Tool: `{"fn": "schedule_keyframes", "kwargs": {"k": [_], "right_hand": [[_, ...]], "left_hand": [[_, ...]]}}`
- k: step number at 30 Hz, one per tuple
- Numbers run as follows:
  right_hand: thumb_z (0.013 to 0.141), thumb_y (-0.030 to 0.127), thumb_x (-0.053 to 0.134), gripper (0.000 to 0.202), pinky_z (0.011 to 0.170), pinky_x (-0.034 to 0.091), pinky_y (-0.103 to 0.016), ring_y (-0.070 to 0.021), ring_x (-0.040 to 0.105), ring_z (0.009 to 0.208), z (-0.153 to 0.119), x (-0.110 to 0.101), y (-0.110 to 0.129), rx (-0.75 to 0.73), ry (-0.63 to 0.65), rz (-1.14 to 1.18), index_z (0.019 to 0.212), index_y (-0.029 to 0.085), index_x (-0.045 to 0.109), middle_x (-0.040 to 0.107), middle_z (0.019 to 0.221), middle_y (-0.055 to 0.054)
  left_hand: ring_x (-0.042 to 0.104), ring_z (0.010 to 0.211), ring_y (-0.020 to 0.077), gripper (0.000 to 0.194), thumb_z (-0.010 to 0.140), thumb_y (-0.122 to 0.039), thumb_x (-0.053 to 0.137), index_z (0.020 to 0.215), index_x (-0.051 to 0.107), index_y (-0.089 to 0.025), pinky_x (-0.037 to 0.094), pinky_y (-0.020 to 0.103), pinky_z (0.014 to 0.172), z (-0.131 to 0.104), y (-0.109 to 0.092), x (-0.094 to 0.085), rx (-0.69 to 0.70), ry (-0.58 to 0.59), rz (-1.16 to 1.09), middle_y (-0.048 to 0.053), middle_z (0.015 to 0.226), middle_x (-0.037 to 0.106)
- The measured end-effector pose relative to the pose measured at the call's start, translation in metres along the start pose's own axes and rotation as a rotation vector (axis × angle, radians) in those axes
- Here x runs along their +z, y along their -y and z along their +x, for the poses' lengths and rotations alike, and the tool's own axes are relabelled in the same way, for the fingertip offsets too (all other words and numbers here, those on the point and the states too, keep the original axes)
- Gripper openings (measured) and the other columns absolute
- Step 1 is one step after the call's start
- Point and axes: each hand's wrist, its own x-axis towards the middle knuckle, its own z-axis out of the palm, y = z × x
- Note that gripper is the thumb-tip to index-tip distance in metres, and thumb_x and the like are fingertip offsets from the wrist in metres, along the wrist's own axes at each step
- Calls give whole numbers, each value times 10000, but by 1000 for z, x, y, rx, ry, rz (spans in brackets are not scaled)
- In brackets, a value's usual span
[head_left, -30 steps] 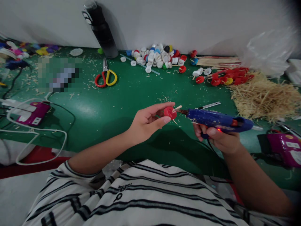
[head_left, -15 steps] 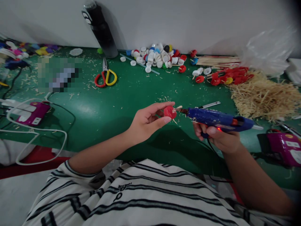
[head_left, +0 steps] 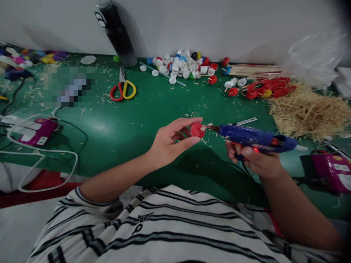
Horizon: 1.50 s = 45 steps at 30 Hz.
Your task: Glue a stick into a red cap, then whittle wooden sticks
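Barely any change: part-curled left hand (head_left: 170,143) pinches round red plastic cap (head_left: 197,130); right hand (head_left: 259,160) wraps blue plastic glue gun (head_left: 246,137), nozzle (head_left: 213,128) just right of left hand, gluing apparently ongoing

Wears a white shirt (head_left: 189,227) with horizontal stripes (head_left: 175,235), grey with black edges. Carries small black lettering (head_left: 142,220) on the chest. Has short, loose, striped sleeves (head_left: 72,213), leaving 2 forearms (head_left: 123,173) bare.
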Motion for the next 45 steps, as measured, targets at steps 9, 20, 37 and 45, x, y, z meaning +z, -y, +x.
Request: {"fn": "schedule_keyframes", "kwargs": {"k": [9,20,37,45], "right_hand": [[859,542,859,405,399,453,-272,-149,576,504,2,2,4,-38,21,-45,670,215,713,634,629,-31],[844,529,872,367,420,449,-277,-150,583,524,1,1,1,-21,27,-21,689,223,742,658,660,-33],[875,510,860,317,455,473,-265,-143,601,563,-2,-5,-5,-23,52,-22,742,241,758,676,699,-22],[862,510,872,298,435,476,-262,-140,593,534,0,-3,-2,-28,41,-18,755,248,780,673,681,-20]], "left_hand": [[756,993,153,495,868,-381,867,1317,742,-215,625,234,781,0,-5,3,-29,-42,26,95,1286,797],[720,897,111,443,836,-359,900,1198,698,-203,593,204,729,1,-4,4,-2,-59,29,71,1186,772],[712,800,81,409,821,-274,910,1181,730,-199,601,177,690,0,-1,4,97,-52,74,41,1094,798],[717,803,79,408,814,-250,916,1180,742,-209,592,164,685,0,-1,2,136,-61,107,36,1093,812]]}}
